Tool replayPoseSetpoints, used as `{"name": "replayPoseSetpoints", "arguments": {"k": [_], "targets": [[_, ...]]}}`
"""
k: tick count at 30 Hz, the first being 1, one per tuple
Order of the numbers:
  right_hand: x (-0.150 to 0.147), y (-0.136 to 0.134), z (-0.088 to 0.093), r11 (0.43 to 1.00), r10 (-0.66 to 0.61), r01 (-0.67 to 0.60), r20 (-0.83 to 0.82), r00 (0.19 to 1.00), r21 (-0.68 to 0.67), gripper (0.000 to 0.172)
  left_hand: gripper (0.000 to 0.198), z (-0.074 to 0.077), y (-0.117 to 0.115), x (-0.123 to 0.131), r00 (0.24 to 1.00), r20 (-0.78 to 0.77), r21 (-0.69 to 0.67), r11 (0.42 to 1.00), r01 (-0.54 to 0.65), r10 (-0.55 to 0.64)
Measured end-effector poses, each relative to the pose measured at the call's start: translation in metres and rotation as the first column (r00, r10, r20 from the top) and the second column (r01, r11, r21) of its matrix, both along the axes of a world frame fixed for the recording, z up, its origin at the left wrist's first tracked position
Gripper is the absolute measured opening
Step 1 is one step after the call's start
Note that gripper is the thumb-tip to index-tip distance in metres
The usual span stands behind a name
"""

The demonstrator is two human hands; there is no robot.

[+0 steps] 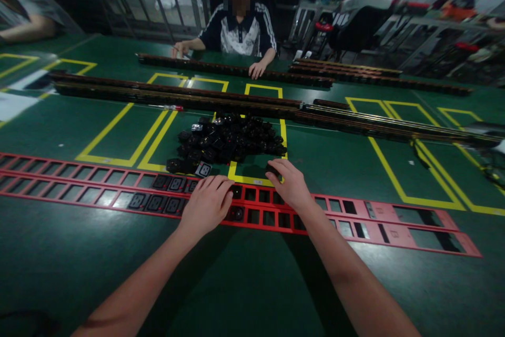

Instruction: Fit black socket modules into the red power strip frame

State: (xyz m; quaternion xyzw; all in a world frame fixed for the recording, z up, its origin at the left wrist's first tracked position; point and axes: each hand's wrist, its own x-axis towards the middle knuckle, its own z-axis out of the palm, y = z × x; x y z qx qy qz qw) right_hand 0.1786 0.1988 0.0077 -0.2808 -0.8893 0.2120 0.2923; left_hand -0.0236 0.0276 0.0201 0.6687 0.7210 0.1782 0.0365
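Observation:
Two long red metal strips (260, 230) with rows of rectangular cutouts lie side by side across the table in front of me. Black power sockets (155, 203) fill some cutouts left of the middle. My left hand (209, 201) rests palm down over this filled part, fingers bent over the strips and thumb apart; it covers some sockets. Just above the strips, my right hand (291, 182) pinches a small black socket (272, 169), mostly hidden by the fingers. A heap of loose black sockets (232, 140) lies beyond the strips, with one socket face-up (203, 170) at its near edge.
Long dark bars (177, 96) cross the table behind the heap. A red-handled screwdriver (173, 108) lies beside them. Yellow tape outlines (394, 169) mark the green tabletop (252, 284). Opposite, a person (240, 32) has both hands at another dark bar (236, 70). More people sit farther back.

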Motion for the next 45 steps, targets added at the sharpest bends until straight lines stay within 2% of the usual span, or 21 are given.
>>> {"name": "replayPoseSetpoints", "arguments": {"k": [6,13,17,20,24,28,35,40,45], "targets": [[-0.0006,0.0004,0.0004,0.999,0.013,-0.012,0.011,1.000,-0.041,0.030,0.029,-0.0011,0.0002,-0.0003,1.000,-0.001,0.007,1.000,-0.003,0.003],[-0.0007,0.0001,0.0053,0.990,0.005,0.016,0.145,0.989,-0.141,0.026,0.030,-0.0006,0.0006,-0.0006,1.000,-0.002,-0.005,1.000,0.006,-0.006],[-0.0006,-0.0012,0.0067,0.992,0.091,-0.083,0.081,0.993,-0.098,0.028,0.030,-0.0016,0.0006,-0.0011,1.000,-0.002,-0.010,1.000,0.003,-0.003],[0.0001,-0.0014,0.0058,0.992,0.106,-0.104,0.030,0.994,-0.066,0.031,0.030,-0.0013,0.0004,-0.0009,1.000,0.001,-0.010,1.000,0.000,0.000],[0.0010,-0.0001,0.0039,0.995,0.083,-0.083,0.012,0.996,-0.054,0.025,0.030,0.0001,0.0003,-0.0004,1.000,0.004,-0.009,1.000,0.002,-0.001],[0.0003,0.0005,0.0033,0.998,0.054,-0.051,0.069,0.996,-0.038,0.018,0.029,-0.0004,0.0004,-0.0005,1.000,0.000,0.008,1.000,-0.002,0.002],[-0.0010,0.0010,0.0028,0.998,0.056,-0.051,0.116,0.992,-0.044,0.024,0.029,-0.0011,0.0005,-0.0005,1.000,0.004,0.003,1.000,0.001,-0.001],[-0.0023,0.0018,0.0018,0.996,-0.060,0.074,0.233,0.971,-0.051,0.030,0.029,-0.0015,0.0004,-0.0008,1.000,-0.002,-0.001,1.000,0.001,-0.001],[-0.0044,0.0018,-0.0013,0.997,-0.063,0.072,0.197,0.978,-0.038,0.031,0.030,-0.0015,0.0002,-0.0006,1.000,-0.003,0.007,1.000,0.003,-0.003]]}}
